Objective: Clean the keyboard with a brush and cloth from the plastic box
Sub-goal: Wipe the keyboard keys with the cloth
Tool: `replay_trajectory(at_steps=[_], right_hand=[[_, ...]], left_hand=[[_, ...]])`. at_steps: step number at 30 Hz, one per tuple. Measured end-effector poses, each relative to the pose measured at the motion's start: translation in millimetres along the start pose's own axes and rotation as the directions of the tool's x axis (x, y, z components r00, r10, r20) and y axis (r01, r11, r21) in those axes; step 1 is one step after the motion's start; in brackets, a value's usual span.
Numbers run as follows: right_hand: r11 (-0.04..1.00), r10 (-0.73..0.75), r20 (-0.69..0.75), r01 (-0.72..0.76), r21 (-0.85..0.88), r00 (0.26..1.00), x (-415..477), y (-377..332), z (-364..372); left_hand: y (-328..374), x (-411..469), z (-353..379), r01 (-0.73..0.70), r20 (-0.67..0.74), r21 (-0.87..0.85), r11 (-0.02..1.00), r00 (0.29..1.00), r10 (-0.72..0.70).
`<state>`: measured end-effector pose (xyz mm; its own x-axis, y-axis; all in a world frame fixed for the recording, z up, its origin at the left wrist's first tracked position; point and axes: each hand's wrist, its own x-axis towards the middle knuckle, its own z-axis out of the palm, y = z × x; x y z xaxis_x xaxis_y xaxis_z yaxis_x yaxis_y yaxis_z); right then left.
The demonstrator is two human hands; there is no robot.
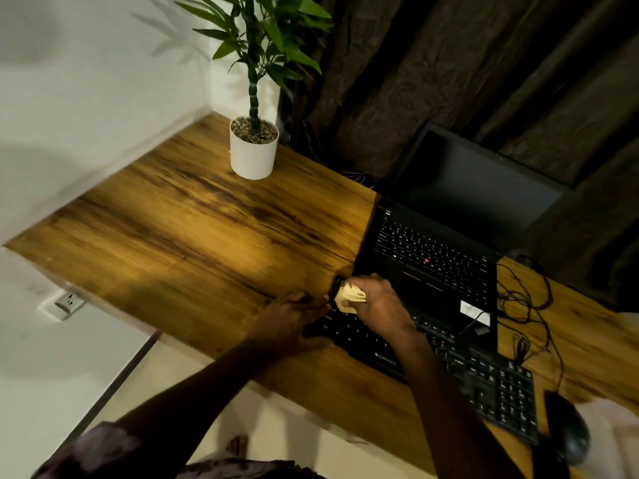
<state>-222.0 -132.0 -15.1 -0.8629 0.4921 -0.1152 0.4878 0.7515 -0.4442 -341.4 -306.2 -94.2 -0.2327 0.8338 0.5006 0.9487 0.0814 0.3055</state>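
Grips a crumpled yellow cloth (349, 297) in the right hand (378, 307), fingers curled tight round it. Holds it down at the far left corner of the black keyboard (484, 382). Lays the left hand (294, 318) just beside it, fingers stretched straight over the keyboard's left end, tips almost at the cloth. Hands close together, side by side; can't tell whether touching.

Keyboard under both hands at its left end, running off to the right beneath the right forearm, along the near part of the wooden desk (190, 236).

Directly beyond the right hand, an open laptop (432, 250) with a dark screen, its front edge right up against the keyboard. To the right of the right hand, a loose tangle of cables (529, 299) on the desk. Far to the right of the right arm, past the keyboard's other end, a black mouse (568, 432).

Well beyond the left hand, a white pot (254, 157) with a green plant (256, 39), upright near the desk's far corner. To the left of the left hand, below the desk edge, a wall socket (69, 301). Behind the laptop, a dark curtain (449, 63).
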Motion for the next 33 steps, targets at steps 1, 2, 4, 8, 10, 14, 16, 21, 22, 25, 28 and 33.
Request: replay_trajectory(at_steps=[1, 2, 4, 8, 10, 14, 16, 21, 22, 25, 28, 33], right_hand=[[0.999, 0.018, 0.002, -0.018, -0.029, 1.000, -4, 7, -4], [0.997, 0.042, 0.003, -0.042, -0.057, 0.999, -9, 15, -8], [0.992, 0.095, -0.002, -0.095, -0.088, 0.995, -18, 27, -14], [0.994, 0.086, -0.022, -0.087, -0.072, 0.996, -17, 22, -7], [0.997, 0.066, -0.026, -0.067, -0.037, 0.998, -12, 11, 0], [0.995, 0.067, -0.015, -0.067, -0.074, 0.998, -15, 14, -5], [0.990, 0.104, -0.005, -0.104, -0.100, 0.995, -24, 29, -13], [0.986, 0.106, -0.019, -0.108, -0.131, 0.994, -30, 38, -20], [0.991, 0.076, -0.029, -0.079, -0.109, 0.997, -27, 34, -18], [0.996, 0.052, -0.016, -0.053, -0.077, 0.999, -19, 24, -14], [0.991, 0.085, 0.008, -0.084, -0.105, 0.996, -25, 34, -22], [0.972, 0.171, -0.028, -0.173, -0.161, 0.985, -53, 66, -34]], left_hand=[[-2, -1, 3, 0.015, 0.030, -0.032, 0.999, 0.999, -0.014], [-4, -2, 6, 0.028, 0.056, -0.059, 0.998, 0.998, -0.024], [-6, -4, 11, 0.033, 0.064, -0.076, 0.997, 0.998, -0.028], [-6, -3, 12, 0.026, 0.035, -0.038, 0.999, 0.999, -0.025], [-6, -4, 13, 0.007, 0.021, -0.024, 1.000, 1.000, -0.006], [-6, -3, 12, -0.009, -0.006, -0.034, 0.999, 1.000, 0.009], [-5, -2, 12, -0.015, -0.020, -0.006, 1.000, 1.000, 0.015], [-5, -2, 11, -0.003, 0.002, -0.020, 1.000, 1.000, 0.003], [-4, -2, 11, 0.002, -0.001, -0.011, 1.000, 1.000, -0.002], [-3, -1, 7, 0.018, 0.001, 0.004, 1.000, 1.000, -0.018], [-3, -2, 7, 0.033, 0.012, -0.013, 0.999, 0.999, -0.032], [-1, -2, 6, 0.035, 0.007, 0.016, 0.999, 0.999, -0.035]])
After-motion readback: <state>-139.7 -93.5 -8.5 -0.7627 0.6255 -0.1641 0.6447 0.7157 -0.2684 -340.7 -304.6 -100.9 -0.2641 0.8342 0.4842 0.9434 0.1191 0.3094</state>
